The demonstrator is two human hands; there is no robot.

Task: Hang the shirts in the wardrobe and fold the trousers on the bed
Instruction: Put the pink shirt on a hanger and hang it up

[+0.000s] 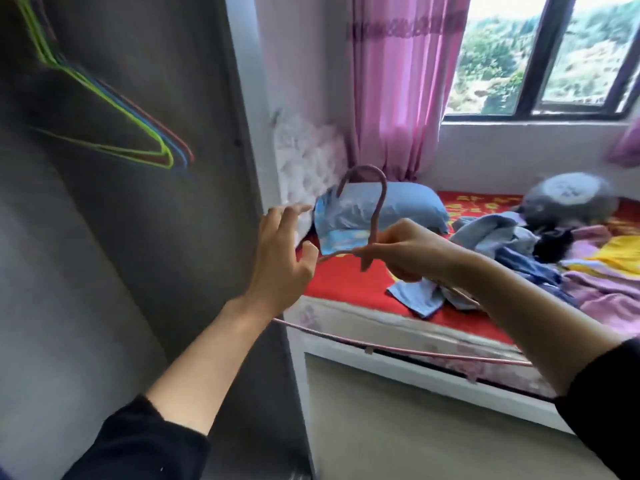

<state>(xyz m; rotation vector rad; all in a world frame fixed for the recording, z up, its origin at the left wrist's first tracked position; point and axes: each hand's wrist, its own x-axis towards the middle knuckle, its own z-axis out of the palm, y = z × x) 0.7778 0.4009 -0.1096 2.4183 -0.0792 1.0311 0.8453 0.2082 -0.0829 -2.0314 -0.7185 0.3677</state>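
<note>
Pink hanger (376, 220), one, in right hand (405, 251); at least three hangers (165, 150) in wardrobe (121, 244)

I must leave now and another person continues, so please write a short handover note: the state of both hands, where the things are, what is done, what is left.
Left hand: open, fingers spread, holding nothing, beside the pink hanger.
Right hand: grips the pink hanger at its neck, under the hook; the hanger is bare.
Clothes: a loose heap on the bed, none visibly folded.
Wardrobe: only bare coloured hangers show in the part seen.
Done: one hanger is in hand.
Left: put the shirts on hangers and hang them, then fold the trousers on the bed.
</note>
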